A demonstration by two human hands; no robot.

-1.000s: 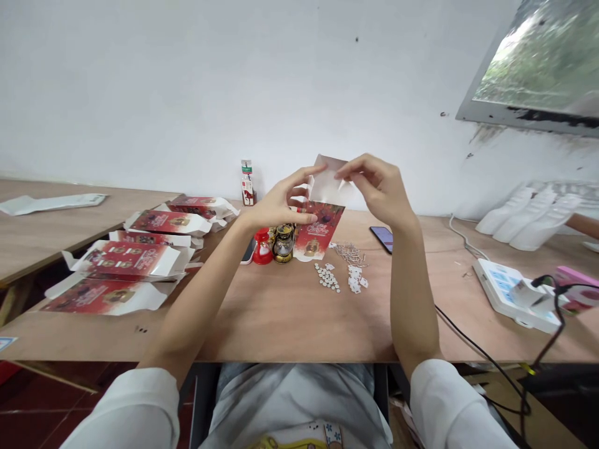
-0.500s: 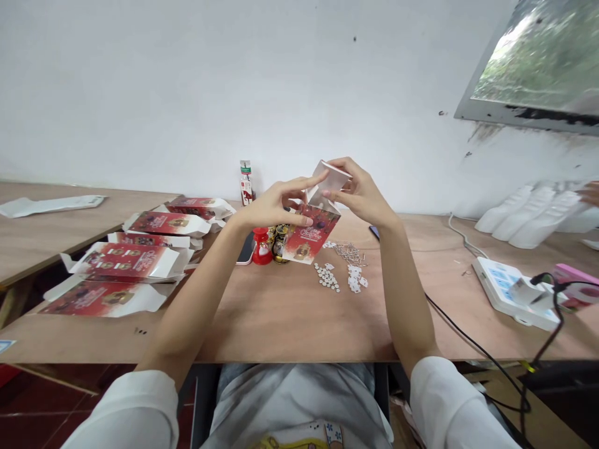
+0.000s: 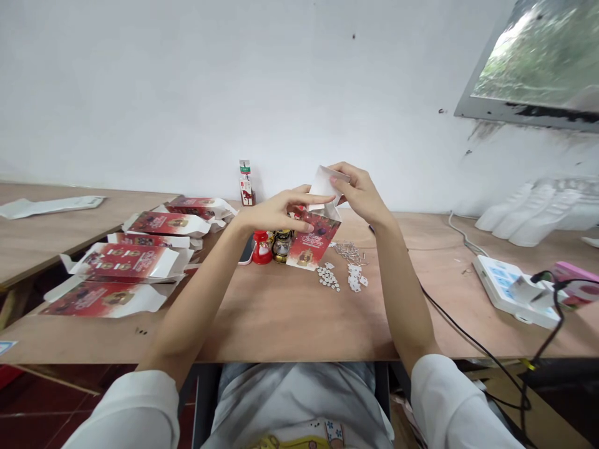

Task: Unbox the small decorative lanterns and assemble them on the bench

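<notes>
A red printed cardboard box (image 3: 312, 242) is held tilted above the table, its white top flap (image 3: 324, 182) raised. My left hand (image 3: 283, 211) grips the box from the left side, thumb on the printed front and a finger across the top edge. The flap is pinched by my right hand (image 3: 354, 187) at its right corner. Just behind and left of the box stand a small red lantern (image 3: 262, 248) and a black-and-gold lantern (image 3: 282, 244), partly covered. Small white round pieces (image 3: 328, 277), white flat pieces (image 3: 356, 278) and metal pins (image 3: 350, 252) lie in piles beneath.
Several red boxes with loose flaps (image 3: 124, 260) lie at the left. A phone (image 3: 246, 251) rests behind the lanterns. To the right are a white power strip (image 3: 515, 292) with cables and white sleeve-like packages (image 3: 524, 212). A small packet (image 3: 246, 182) stands by the wall.
The box has come down slightly and turned a little. My right hand has moved onto the flap's corner, and the flap now faces me more. The other person's hand at the right is gone.
</notes>
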